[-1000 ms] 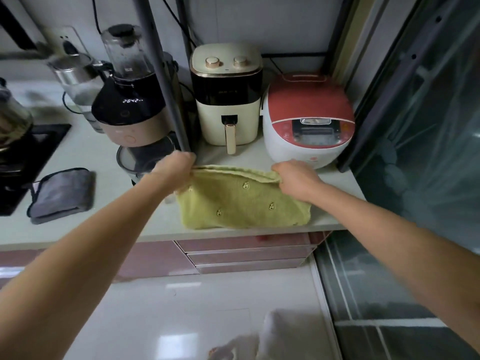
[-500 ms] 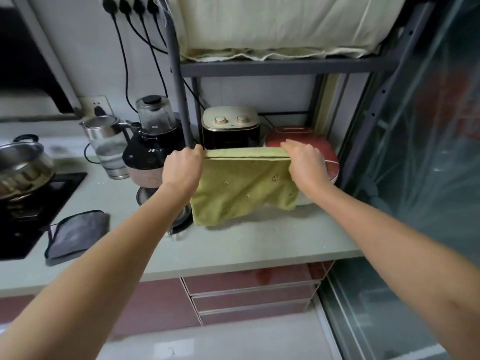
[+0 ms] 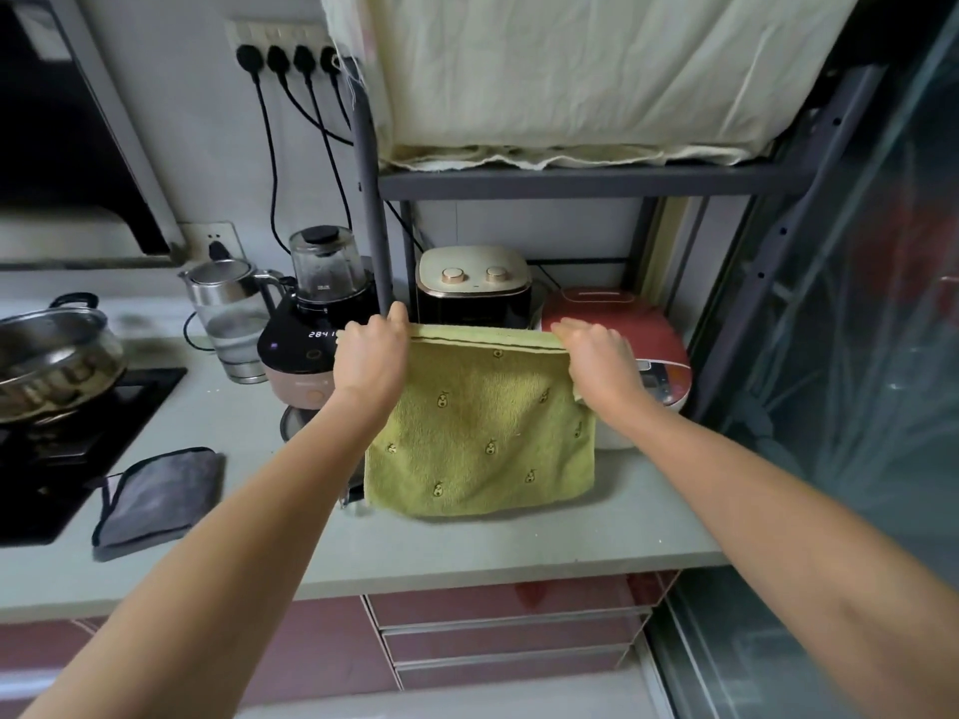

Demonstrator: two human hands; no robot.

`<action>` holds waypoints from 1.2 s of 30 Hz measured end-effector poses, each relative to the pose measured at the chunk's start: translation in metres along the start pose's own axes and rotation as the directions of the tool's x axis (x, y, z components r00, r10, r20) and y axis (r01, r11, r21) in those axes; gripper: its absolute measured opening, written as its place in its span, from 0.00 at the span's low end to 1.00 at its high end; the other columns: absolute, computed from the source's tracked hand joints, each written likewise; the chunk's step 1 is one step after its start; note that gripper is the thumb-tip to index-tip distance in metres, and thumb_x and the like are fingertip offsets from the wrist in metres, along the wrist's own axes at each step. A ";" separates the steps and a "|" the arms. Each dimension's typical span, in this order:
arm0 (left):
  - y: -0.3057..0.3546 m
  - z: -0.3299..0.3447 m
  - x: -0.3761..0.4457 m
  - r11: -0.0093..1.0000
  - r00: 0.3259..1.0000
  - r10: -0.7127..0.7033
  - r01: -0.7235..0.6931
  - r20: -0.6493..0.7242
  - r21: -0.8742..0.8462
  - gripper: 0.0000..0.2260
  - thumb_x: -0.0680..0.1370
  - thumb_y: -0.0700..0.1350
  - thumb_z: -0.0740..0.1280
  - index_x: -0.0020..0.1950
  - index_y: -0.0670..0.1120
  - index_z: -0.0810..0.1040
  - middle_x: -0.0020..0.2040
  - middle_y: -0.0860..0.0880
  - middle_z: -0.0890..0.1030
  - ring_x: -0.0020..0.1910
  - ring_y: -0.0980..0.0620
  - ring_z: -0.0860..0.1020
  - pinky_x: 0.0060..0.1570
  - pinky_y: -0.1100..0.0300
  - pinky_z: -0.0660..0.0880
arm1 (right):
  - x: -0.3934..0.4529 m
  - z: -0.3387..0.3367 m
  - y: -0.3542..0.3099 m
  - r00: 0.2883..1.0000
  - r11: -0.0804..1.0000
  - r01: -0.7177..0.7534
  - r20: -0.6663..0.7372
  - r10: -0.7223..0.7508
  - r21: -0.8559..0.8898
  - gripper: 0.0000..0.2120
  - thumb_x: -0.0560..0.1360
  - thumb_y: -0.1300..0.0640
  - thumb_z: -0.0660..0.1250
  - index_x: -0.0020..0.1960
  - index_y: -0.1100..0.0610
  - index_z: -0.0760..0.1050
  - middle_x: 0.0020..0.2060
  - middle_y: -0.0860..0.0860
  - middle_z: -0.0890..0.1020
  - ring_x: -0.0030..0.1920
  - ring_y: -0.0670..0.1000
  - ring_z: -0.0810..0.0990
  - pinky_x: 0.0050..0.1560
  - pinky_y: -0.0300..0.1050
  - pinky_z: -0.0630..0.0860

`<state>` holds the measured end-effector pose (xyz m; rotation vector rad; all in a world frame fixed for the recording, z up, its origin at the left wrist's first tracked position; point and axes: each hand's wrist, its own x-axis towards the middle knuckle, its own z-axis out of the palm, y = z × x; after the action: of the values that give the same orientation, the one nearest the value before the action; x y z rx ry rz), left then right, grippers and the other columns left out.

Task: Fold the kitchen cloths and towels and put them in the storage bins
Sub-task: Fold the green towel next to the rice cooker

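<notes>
A yellow-green towel [image 3: 482, 433] with small printed figures hangs folded double in the air above the counter [image 3: 467, 547]. My left hand [image 3: 371, 355] grips its top left corner. My right hand [image 3: 597, 365] grips the top right corner. The towel's top edge is stretched level between both hands, and its lower edge hangs just above the countertop. A folded grey cloth [image 3: 155, 495] with dark trim lies on the counter to the left, apart from both hands.
Behind the towel stand a blender [image 3: 316, 324], a kettle [image 3: 228, 313], a cream air fryer [image 3: 472, 282] and a red rice cooker [image 3: 648, 345]. A metal rack post [image 3: 373, 210] rises beside my left hand; a pale cloth-covered load [image 3: 571, 80] sits on the shelf above. A pot [image 3: 52, 355] sits on the cooktop at left.
Both hands lifted the towel off the counter and raised it, so it now hangs in front of the appliances. The view tilted up, showing the rack shelf.
</notes>
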<state>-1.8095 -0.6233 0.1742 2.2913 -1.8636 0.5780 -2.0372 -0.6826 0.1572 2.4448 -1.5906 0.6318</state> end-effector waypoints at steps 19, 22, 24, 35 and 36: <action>0.010 0.065 -0.151 0.969 0.521 0.206 -0.225 0.828 -0.099 0.16 0.73 0.41 0.71 0.58 0.37 0.76 0.56 0.42 0.80 0.55 0.44 0.79 0.49 0.57 0.76 | -0.136 0.070 0.017 0.514 0.997 0.038 0.854 -0.078 0.068 0.05 0.71 0.68 0.62 0.40 0.62 0.77 0.38 0.56 0.79 0.39 0.54 0.77 0.36 0.44 0.72; 0.012 0.079 -0.166 0.965 0.435 0.213 -0.236 0.875 -0.118 0.17 0.74 0.42 0.71 0.60 0.38 0.76 0.57 0.42 0.79 0.54 0.43 0.80 0.44 0.59 0.74 | -0.151 0.084 0.021 0.366 0.998 0.012 0.928 -0.065 0.065 0.12 0.71 0.67 0.64 0.32 0.55 0.72 0.32 0.51 0.75 0.34 0.51 0.72 0.33 0.42 0.67; 0.014 0.083 -0.166 0.965 0.363 0.208 -0.229 0.908 -0.130 0.18 0.74 0.44 0.71 0.62 0.38 0.75 0.53 0.44 0.79 0.48 0.44 0.79 0.41 0.60 0.72 | -0.154 0.089 0.026 0.284 0.999 0.005 0.957 -0.051 0.051 0.12 0.70 0.68 0.62 0.32 0.55 0.71 0.33 0.51 0.74 0.36 0.51 0.72 0.32 0.42 0.66; 0.024 0.142 -0.062 0.993 0.492 0.057 0.062 0.869 -0.100 0.27 0.81 0.60 0.53 0.62 0.39 0.75 0.61 0.42 0.76 0.57 0.43 0.76 0.54 0.54 0.72 | -0.086 0.155 0.075 0.587 0.895 -0.358 0.810 -0.004 0.265 0.08 0.76 0.61 0.66 0.53 0.58 0.80 0.47 0.54 0.82 0.47 0.53 0.79 0.44 0.42 0.73; 0.025 0.152 -0.054 0.994 0.516 0.035 0.069 0.856 -0.082 0.25 0.81 0.59 0.55 0.60 0.39 0.76 0.59 0.42 0.78 0.56 0.42 0.76 0.55 0.53 0.72 | -0.080 0.162 0.078 0.633 0.869 -0.401 0.774 0.034 0.290 0.10 0.76 0.60 0.67 0.56 0.58 0.80 0.48 0.54 0.82 0.47 0.52 0.79 0.44 0.41 0.71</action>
<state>-1.8106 -0.6311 0.0115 2.7483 -2.0769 -0.8733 -2.0925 -0.7056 -0.0307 3.1245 -2.2881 -0.0900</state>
